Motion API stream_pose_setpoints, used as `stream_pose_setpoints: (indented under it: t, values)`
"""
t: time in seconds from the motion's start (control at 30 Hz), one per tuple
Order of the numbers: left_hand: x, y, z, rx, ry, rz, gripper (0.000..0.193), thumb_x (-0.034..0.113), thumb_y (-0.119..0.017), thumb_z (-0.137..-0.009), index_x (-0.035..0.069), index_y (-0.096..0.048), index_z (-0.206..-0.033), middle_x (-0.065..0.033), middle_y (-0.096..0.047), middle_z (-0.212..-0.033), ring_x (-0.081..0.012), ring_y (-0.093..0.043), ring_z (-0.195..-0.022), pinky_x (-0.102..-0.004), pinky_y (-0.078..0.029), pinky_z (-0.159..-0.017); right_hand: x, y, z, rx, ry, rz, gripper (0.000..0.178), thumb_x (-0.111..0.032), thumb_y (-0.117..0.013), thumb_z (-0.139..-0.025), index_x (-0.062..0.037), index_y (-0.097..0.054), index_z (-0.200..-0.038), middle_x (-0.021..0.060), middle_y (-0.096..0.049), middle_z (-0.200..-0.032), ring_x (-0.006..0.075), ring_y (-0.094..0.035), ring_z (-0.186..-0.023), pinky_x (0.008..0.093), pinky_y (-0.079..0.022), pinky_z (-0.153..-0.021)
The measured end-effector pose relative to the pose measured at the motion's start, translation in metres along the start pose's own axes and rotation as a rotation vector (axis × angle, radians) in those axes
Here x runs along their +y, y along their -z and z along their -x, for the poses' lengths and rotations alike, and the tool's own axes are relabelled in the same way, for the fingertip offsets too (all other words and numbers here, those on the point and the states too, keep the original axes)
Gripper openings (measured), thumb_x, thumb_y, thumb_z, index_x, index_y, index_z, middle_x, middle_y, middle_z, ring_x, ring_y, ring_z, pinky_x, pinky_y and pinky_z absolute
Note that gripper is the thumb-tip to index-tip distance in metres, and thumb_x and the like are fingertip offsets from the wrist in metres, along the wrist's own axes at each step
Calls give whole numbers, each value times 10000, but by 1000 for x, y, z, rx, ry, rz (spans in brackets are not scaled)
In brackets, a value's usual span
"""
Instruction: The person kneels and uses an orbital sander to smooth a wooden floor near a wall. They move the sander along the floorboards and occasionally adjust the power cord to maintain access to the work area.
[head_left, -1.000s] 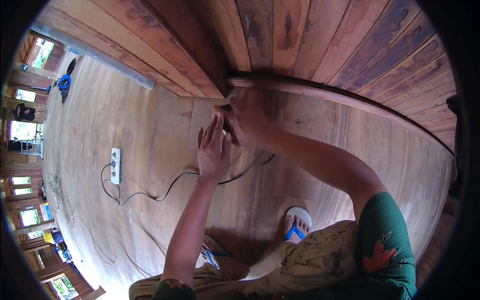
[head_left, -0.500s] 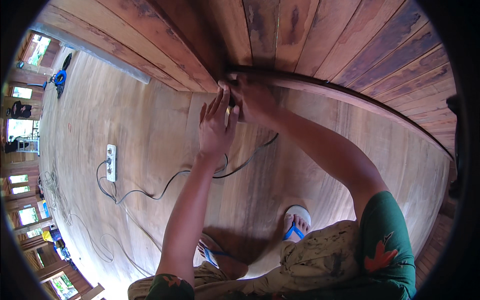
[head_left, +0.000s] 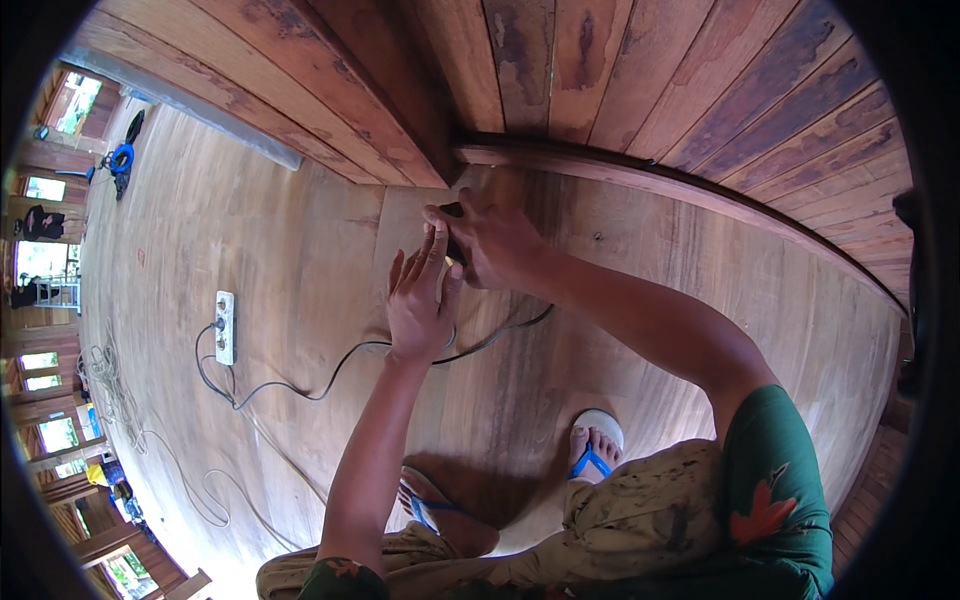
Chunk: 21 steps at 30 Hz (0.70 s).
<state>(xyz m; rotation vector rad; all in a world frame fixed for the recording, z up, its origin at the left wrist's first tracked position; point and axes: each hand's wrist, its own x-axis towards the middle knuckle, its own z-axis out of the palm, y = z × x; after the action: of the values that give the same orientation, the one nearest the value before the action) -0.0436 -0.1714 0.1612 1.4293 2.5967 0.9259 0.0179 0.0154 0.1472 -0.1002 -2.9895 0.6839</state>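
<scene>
My right hand (head_left: 500, 243) is closed around a small dark object (head_left: 456, 246), mostly hidden by the fingers, so its kind cannot be made out. My left hand (head_left: 420, 310) reaches up beside it with fingers stretched out, their tips against the right hand's fingers and the dark object. Both hands are over the wooden floor (head_left: 300, 240), just short of the corner where a wooden post (head_left: 400, 120) meets the plank wall (head_left: 690, 90). A dark baseboard strip (head_left: 600, 163) runs along the foot of that wall.
A white power strip (head_left: 225, 328) lies on the floor to the left. Its black cable (head_left: 345, 358) winds toward my hands and passes under my arms. Pale loose cord (head_left: 215, 500) trails farther left. My sandalled feet (head_left: 596, 445) are close below. A blue coil (head_left: 121, 158) lies far left.
Both hands have drawn back from the corner toward me, the dark object still in my right hand. The floor at the post's foot now shows.
</scene>
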Motion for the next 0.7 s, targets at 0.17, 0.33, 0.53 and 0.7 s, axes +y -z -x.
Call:
stream_pose_setpoints:
  t: [0.17, 0.33, 0.53, 0.7]
  values:
    - [0, -6, -27, -16, -40, -1, 584, 298, -577, -1145, 86, -485, -1681, -204, -612, -1608, -408, -597, -1470, -625, -389, -1249, 20, 2, -9, 183, -57, 47, 867, -411, -892, -826, -232, -542, -1598, 292, -567, -1484, 438, -731, -1166, 560, -622, -955]
    - [-43, -17, -14, 23, 108, 121, 551, 321, -584, -1146, 78, -535, -1637, -241, -653, -1537, -433, -623, -1425, -554, -465, -1194, 38, 13, -29, 192, -80, 93, 842, -358, -873, -835, -235, -538, -1597, 285, -581, -1449, 447, -773, -1061, 536, -653, -896]
    - [-104, -6, 90, -163, 643, 127, 391, 375, -584, -1149, 57, -750, -1304, -252, -791, -1102, -466, -749, -1084, -539, -567, -936, 42, 32, -42, 55, -228, 81, 831, -321, -829, -847, -244, -515, -1614, 256, -599, -1382, 466, -770, -1093, 550, -654, -921]
    - [-78, -6, 173, -331, 652, 91, 446, 468, -647, -1104, 58, -785, -997, -188, -789, -916, -432, -766, -932, -553, -571, -818, 46, 28, -51, 111, -206, 120, 836, -334, -853, -841, -255, -527, -1607, 315, -583, -1458, 495, -782, -1002, 528, -669, -882]
